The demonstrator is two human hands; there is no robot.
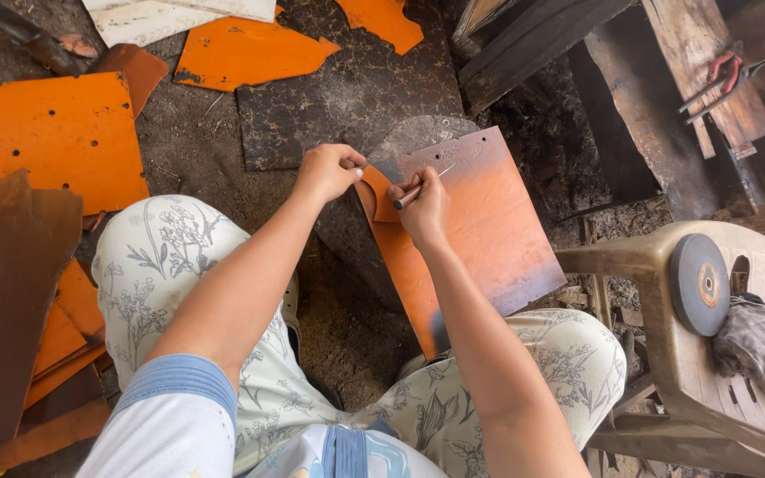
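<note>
Centrally, an orange sheet [480, 235], flat and roughly rectangular, greyed along its upper edge and lower corner, rests tilted across the person's right knee and the dirt ground.

Template [381, 196]: small curved orange piece lying on the sheet's upper left corner.

Left hand [329, 170]: at the sheet's upper left corner, fingers curled together and pressing on the template's edge.

Right hand [424, 208]: on the sheet just right of the template, fingers pinched tight around a thin scriber [424, 185], which slants up to the right with its tip on the sheet.

Dark slab [347, 88]: mottled black panel on the ground, directly beyond the sheet's top edge.

Grey disc [422, 133]: rounded plate partly hidden under the sheet's top edge.

Orange offcuts [254, 53]: irregular pieces beyond the slab, farther from the sheet.

Drilled panel [50, 137]: large orange plate with small holes, well left of the sheet.

Brown sheet [6, 301]: rusty panel, far left of the sheet, nearer the person.

Chair [666, 345]: worn plastic, right of the sheet; a grinding wheel [699, 284] leans on its seat beside a grey rag [761, 345].

Planks [697, 62]: weathered wood, upper right of the sheet, bearing red-handled pliers [726, 75].
</note>
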